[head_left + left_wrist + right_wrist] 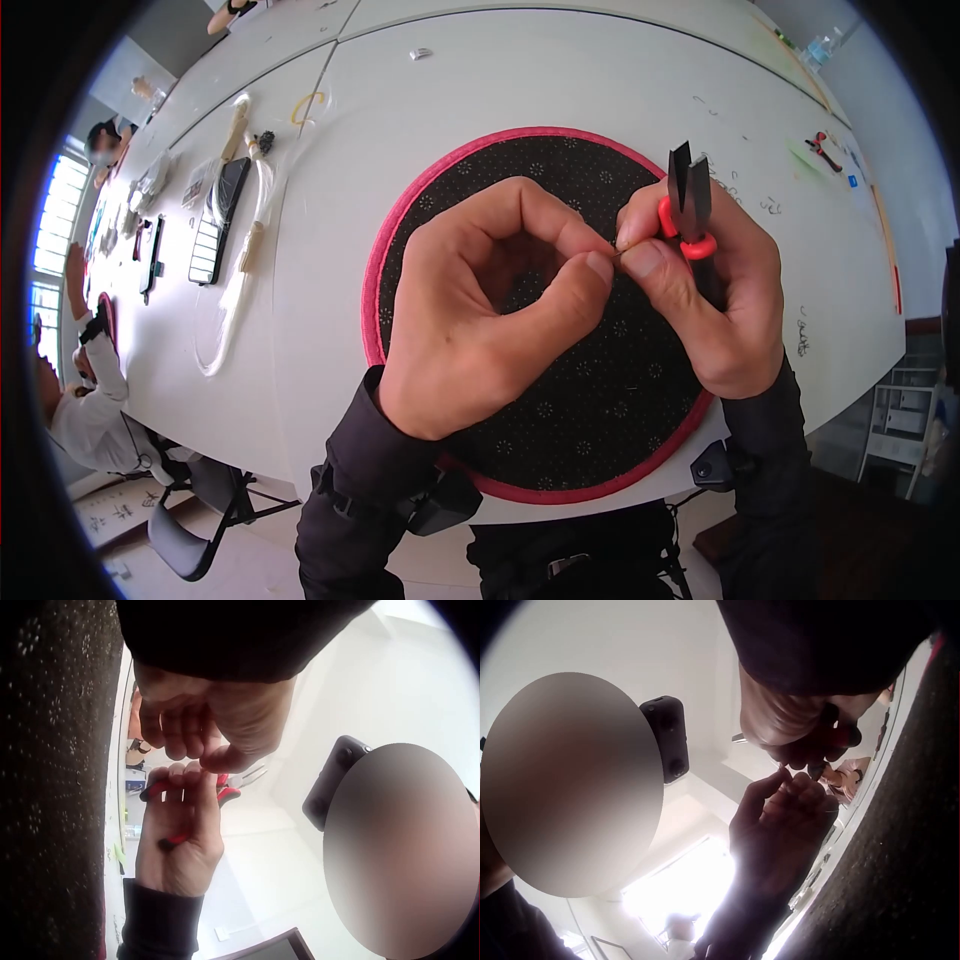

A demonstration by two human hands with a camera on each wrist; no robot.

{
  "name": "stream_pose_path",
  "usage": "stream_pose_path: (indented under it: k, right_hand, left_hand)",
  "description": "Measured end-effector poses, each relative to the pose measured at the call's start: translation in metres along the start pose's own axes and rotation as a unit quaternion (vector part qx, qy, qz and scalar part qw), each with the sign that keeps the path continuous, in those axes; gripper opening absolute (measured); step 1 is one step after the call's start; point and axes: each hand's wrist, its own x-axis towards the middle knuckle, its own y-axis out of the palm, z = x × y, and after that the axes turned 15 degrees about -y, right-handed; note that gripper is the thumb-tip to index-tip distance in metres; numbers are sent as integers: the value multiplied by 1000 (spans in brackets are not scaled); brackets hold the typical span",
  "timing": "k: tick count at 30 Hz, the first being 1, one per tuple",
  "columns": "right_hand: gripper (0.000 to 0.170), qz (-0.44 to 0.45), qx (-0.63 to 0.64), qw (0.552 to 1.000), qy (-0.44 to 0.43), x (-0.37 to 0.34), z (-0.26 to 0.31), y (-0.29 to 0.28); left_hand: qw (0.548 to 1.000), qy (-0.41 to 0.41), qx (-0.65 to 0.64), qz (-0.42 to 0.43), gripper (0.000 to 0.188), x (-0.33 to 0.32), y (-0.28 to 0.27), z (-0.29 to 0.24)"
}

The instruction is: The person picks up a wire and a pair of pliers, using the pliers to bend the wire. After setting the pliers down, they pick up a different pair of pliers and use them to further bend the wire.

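Both grips pinched closed over the round black mat (590,430), left hand (480,310) and right hand (725,300) sharing some tiny bit (616,252); right's also holding red-handled pliers (689,200).

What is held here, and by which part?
The right hand holds pliers by their red handles. The left hand pinches a tiny thing, too small to identify.

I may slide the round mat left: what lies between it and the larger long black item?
A pale cord lies beside the black item, then bare tabletop reaches the mat, as the head view shows.
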Motion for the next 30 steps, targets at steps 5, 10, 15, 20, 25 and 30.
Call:
stream_pose_path:
  k: [5, 10, 15, 20, 25, 30]
  right_hand:
    - [9, 8, -3, 1000, -3, 0, 1, -1]
    - [8, 9, -26, 1000, -11, 0, 1, -1]
    - [6, 25, -58, 998, -24, -1, -1, 0]
    - [5, 31, -58, 998, -12, -2, 0, 1]
    - [10, 11, -31, 999, 14, 0, 2, 2]
    - [16, -7, 2, 999, 48, -1, 0, -1]
  left_hand:
    - [1000, 17, -11, 12, 7, 1, -1, 3]
    - [1000, -3, -6, 8, 7, 1, -1, 0]
    - [1000, -19, -13, -2, 8, -1, 0, 0]
    - [1000, -21, -17, -5, 7, -1, 1, -3]
    - [999, -34, -21, 17, 11, 2, -5, 2]
    - [999, -37, 0, 7, 17, 2, -5, 1]
